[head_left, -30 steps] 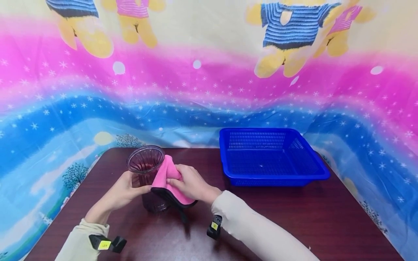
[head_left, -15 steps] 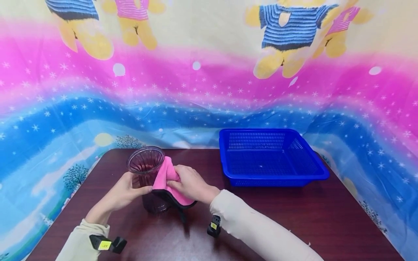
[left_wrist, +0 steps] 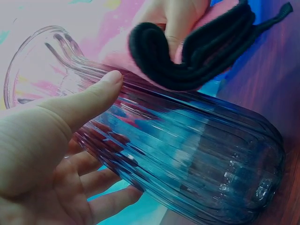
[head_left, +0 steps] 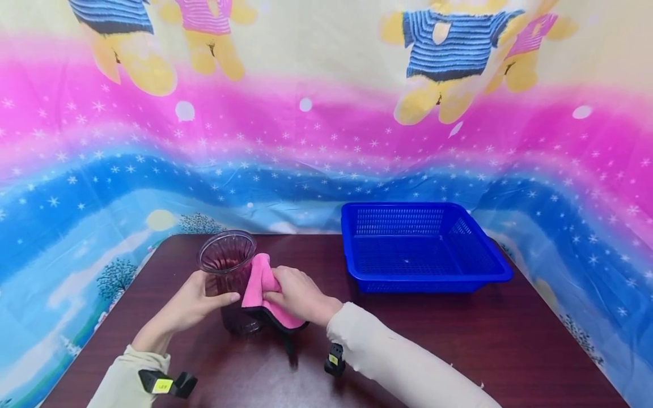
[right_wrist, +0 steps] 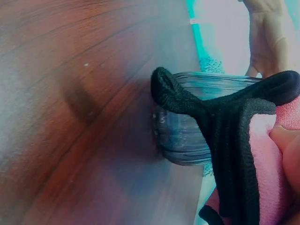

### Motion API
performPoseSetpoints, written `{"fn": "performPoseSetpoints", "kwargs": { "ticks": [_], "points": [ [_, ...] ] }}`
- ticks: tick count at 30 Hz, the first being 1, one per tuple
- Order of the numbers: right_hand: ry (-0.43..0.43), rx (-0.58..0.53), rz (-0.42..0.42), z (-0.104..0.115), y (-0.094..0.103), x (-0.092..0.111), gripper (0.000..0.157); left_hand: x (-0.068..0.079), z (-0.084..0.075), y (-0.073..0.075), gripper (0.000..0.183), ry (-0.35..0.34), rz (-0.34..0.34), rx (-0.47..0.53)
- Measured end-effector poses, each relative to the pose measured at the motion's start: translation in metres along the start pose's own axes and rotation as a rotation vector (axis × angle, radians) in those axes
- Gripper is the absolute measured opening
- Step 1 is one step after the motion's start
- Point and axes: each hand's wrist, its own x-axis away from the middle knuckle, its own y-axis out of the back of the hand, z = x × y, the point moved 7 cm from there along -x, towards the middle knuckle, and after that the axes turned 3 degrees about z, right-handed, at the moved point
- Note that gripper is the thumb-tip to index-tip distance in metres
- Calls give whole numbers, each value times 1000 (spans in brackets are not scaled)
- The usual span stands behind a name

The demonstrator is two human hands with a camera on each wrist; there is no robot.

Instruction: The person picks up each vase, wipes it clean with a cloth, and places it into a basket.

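Observation:
A clear, ribbed glass vase (head_left: pixel 230 281) with a flared rim stands slightly tilted at the left of the table. My left hand (head_left: pixel 190 301) grips it below the rim, thumb on the near side and fingers on the far side. Against the vase's right side, my right hand (head_left: pixel 300 293) pinches a folded pink cloth (head_left: pixel 259 283) with black edging. In the left wrist view the cloth's black edge (left_wrist: pixel 206 61) lies along the glass body. The right wrist view has the cloth partly covering the vase (right_wrist: pixel 185 133). Whether the base touches the table cannot be told.
A blue perforated plastic basket (head_left: pixel 423 277) stands at the back right of the dark reddish-brown table (head_left: pixel 433 328). A colourful printed curtain (head_left: pixel 306 141) hangs behind the table and at its sides. Black cameras are strapped at both wrists.
My right hand and the cloth have slid a little down along the vase's side. The left hand keeps its grip, and the head view has shifted very slightly.

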Motion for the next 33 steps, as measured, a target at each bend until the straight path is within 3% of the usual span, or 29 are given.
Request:
{"fn": "performPoseSetpoints", "kwargs": {
  "ticks": [11,33],
  "points": [
    [-5,61,31,-13,-21,6,20,0,2,-3,51,2,22,75],
    [-32,269,99,-30,-54,12,33,1,1,-2,50,10,22,70]
  ]
}}
